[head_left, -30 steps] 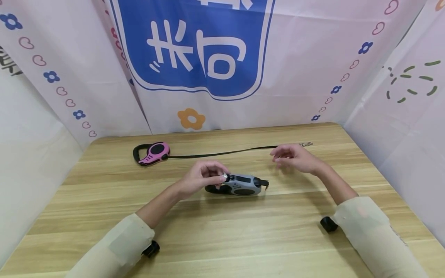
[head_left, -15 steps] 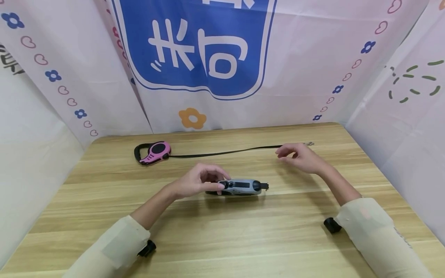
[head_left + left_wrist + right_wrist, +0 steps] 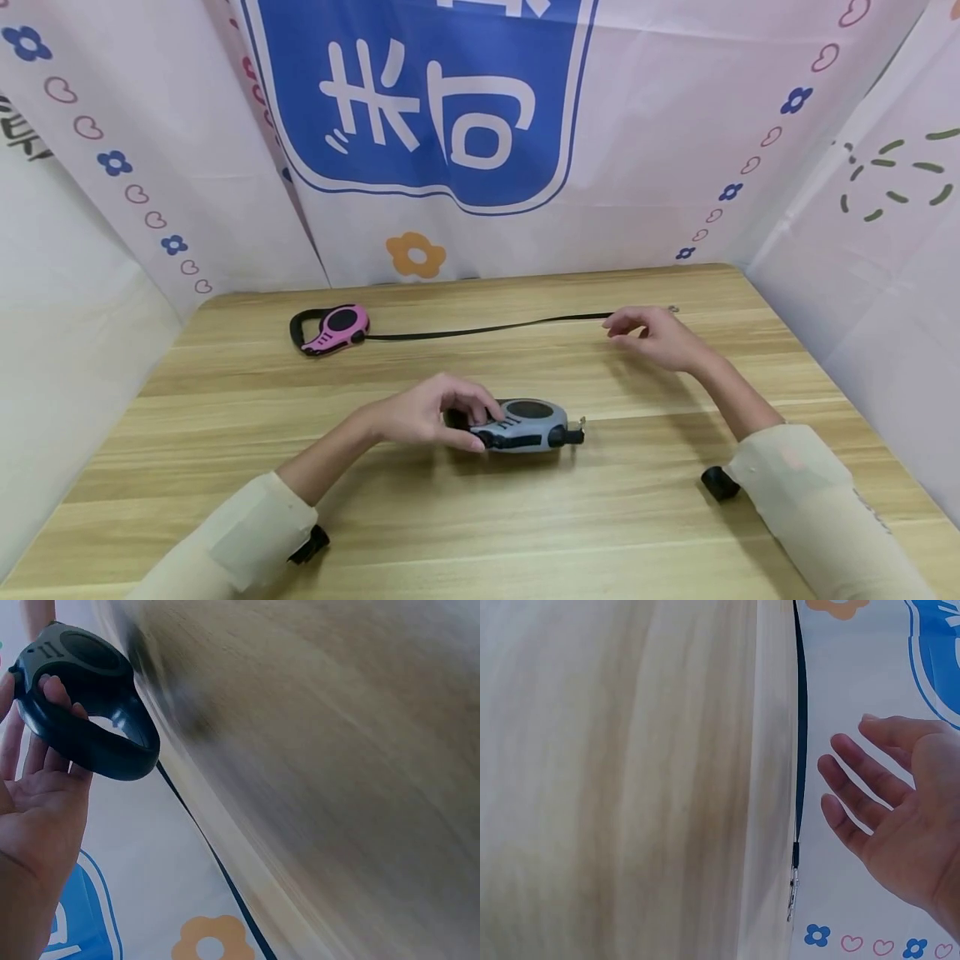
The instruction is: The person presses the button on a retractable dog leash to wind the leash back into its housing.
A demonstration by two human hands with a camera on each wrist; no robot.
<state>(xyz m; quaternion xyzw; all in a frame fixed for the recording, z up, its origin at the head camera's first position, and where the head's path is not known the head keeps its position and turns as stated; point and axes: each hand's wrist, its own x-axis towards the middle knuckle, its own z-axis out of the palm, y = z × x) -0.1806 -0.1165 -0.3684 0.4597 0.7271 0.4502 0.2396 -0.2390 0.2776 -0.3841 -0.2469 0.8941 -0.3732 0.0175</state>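
My left hand (image 3: 435, 412) grips a grey and black retractable dog leash (image 3: 525, 427) by its black handle end, thumb along the near side and fingers over the top. In the left wrist view the fingers curl round the black handle loop (image 3: 97, 750). Its short strap end with a metal clip points right. My right hand (image 3: 652, 337) hovers over the right part of the table, fingers loosely bent and holding nothing. Behind that hand runs the black strap (image 3: 480, 331) of a pink retractable leash (image 3: 333, 329), its metal snap hook (image 3: 793, 894) showing in the right wrist view.
Both leashes are at a wooden table (image 3: 480, 525). The pink one lies at the back left with its strap pulled out to the right. A printed cloth backdrop (image 3: 637, 167) rises behind the table's back edge, with white sheeting at both sides.
My left hand has brought the grey leash slightly toward me and turned it so its round face shows on top. My right hand has drifted a little to the right.
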